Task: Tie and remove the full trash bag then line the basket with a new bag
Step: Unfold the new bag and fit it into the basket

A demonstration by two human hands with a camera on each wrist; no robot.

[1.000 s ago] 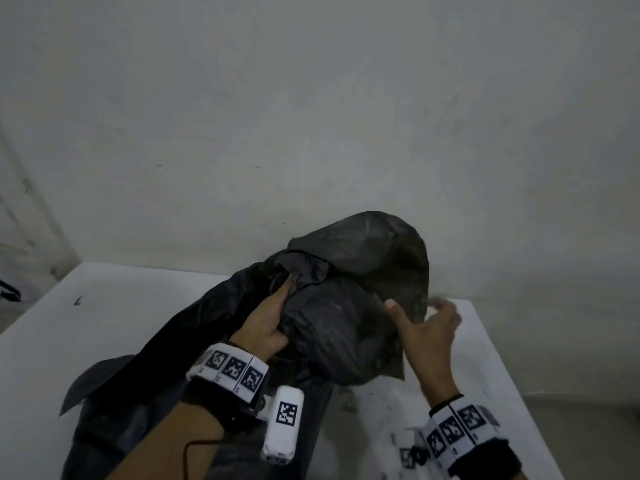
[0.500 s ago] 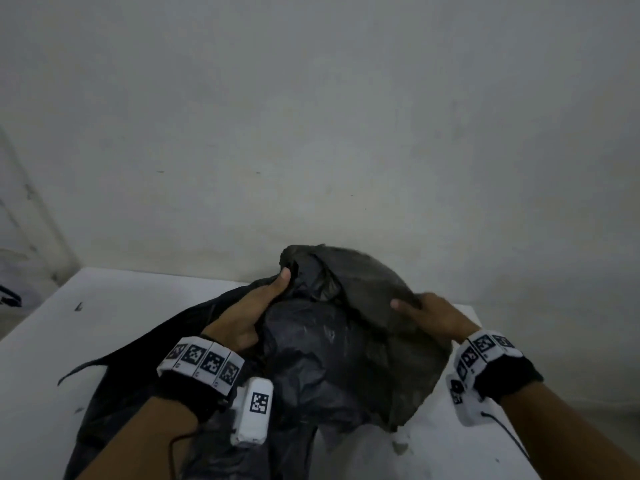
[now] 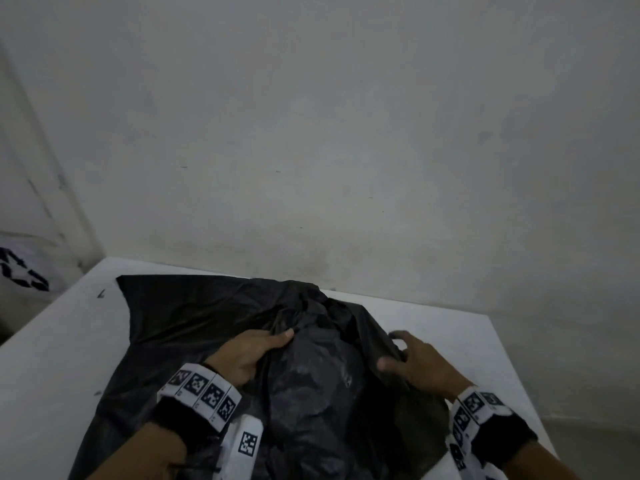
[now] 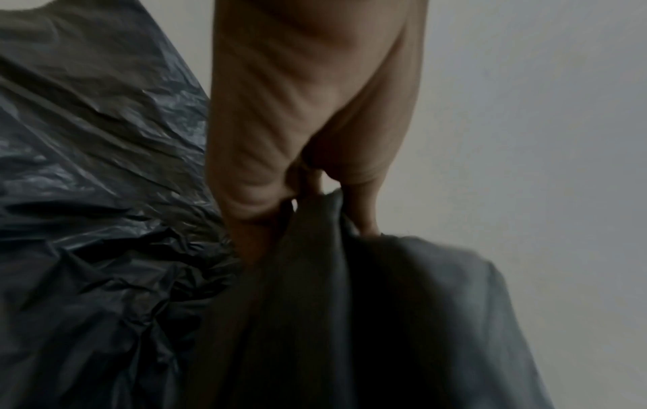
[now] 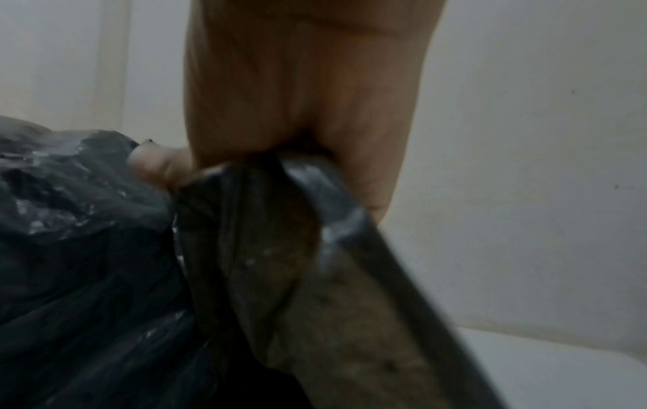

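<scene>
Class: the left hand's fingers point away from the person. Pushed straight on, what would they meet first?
Probably the raised folds of the black trash bag just beyond the left hand, which already grips it; depth is uncertain.

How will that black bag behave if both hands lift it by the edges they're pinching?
Likely floppy: the black trash bag is thin, creased film that bunches where the left hand and right hand grip it. Probably slick, since its surface shines in the left wrist view. Its loose part lies flat on the white table, so it should drape.
</scene>
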